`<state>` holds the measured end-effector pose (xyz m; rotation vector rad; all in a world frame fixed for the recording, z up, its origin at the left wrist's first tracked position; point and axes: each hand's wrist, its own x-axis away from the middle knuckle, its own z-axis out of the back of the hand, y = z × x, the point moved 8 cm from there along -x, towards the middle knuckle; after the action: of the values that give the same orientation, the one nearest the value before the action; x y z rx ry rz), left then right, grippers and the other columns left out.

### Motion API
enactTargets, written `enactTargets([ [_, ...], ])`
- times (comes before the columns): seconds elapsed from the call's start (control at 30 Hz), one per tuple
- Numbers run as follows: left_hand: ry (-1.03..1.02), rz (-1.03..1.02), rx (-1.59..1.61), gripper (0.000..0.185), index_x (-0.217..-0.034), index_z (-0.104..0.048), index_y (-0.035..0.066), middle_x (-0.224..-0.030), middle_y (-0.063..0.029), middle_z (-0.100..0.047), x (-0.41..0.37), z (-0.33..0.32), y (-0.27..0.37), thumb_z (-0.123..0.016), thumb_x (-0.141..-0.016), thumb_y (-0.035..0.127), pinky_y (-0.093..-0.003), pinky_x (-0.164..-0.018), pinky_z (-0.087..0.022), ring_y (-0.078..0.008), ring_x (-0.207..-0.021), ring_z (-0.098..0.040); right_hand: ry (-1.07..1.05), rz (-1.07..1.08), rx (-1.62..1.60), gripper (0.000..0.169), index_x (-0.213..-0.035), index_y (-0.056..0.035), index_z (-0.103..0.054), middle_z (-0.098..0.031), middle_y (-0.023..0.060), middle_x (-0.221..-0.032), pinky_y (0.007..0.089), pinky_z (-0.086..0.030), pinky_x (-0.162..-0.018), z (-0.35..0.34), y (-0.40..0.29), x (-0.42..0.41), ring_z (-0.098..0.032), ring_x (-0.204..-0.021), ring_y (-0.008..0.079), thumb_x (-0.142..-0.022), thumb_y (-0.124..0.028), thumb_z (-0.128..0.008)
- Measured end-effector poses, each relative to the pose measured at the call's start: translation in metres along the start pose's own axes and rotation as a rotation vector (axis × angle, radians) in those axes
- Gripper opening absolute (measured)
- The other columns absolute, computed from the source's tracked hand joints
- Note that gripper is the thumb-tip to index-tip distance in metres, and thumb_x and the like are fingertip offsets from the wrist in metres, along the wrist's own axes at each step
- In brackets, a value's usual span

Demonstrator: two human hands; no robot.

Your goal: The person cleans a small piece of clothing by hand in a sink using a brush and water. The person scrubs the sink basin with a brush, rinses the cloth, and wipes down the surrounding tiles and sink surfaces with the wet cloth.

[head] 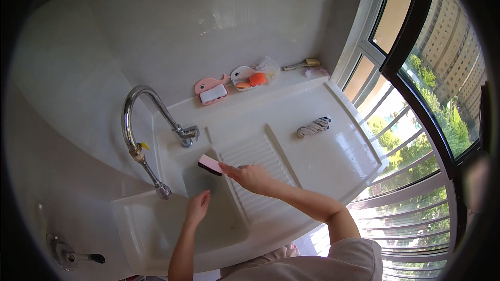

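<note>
My right hand (pixel 250 176) grips one end of a scrubbing brush (pixel 211 163) with a pink back and dark bristles. The brush is above the white sink basin (pixel 164 226), bristles facing down. Over the same basin, lower and nearer to me, is my left hand (pixel 198 207). I see nothing in it, but its fingers are partly hidden. Beneath my right forearm lies the ribbed washboard (pixel 254 156) moulded into the sink top. Water appears to stand in the basin, though its depth cannot be judged.
A chrome gooseneck faucet (pixel 125 121) arches over the basin's left side. A twisted wet cloth (pixel 313 127) lies on the right-hand drainboard (pixel 332 160). Along the back ledge are a pink whale-shaped soap dish (pixel 209 85), a white one (pixel 239 73), and a handled brush (pixel 300 64). Windows line the right.
</note>
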<state>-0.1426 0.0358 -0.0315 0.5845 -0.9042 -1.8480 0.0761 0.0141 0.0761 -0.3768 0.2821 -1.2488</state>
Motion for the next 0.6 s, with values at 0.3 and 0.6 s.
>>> enactTargets([
  [0.3,-0.114,0.071,-0.061,0.030,-0.116,-0.064,0.001,-0.099,-0.0173,-0.071,-0.011,-0.011,0.000,-0.059,-0.095,0.021,-0.0356,-0.077,-0.052,-0.0308,-0.089,-0.069,0.446,-0.540,-1.275,0.049,-0.143,-0.0118,-0.043,-0.062,0.0043,-0.079,0.0283,-0.043,-0.048,0.056,0.245,-0.005,-0.058,-0.065,0.0121,-0.097,-0.023,-0.055],
  [0.6,-0.182,0.118,-0.114,0.028,-0.116,-0.065,0.002,-0.102,-0.0153,-0.071,-0.001,-0.007,0.022,-0.059,-0.095,0.020,-0.0342,-0.082,-0.052,-0.0290,-0.095,-0.069,0.681,-0.637,-0.977,0.075,-0.148,-0.0044,-0.035,-0.063,0.0177,-0.113,0.0371,-0.052,-0.080,0.114,0.397,-0.066,-0.063,-0.097,0.0263,-0.094,-0.053,-0.054],
])
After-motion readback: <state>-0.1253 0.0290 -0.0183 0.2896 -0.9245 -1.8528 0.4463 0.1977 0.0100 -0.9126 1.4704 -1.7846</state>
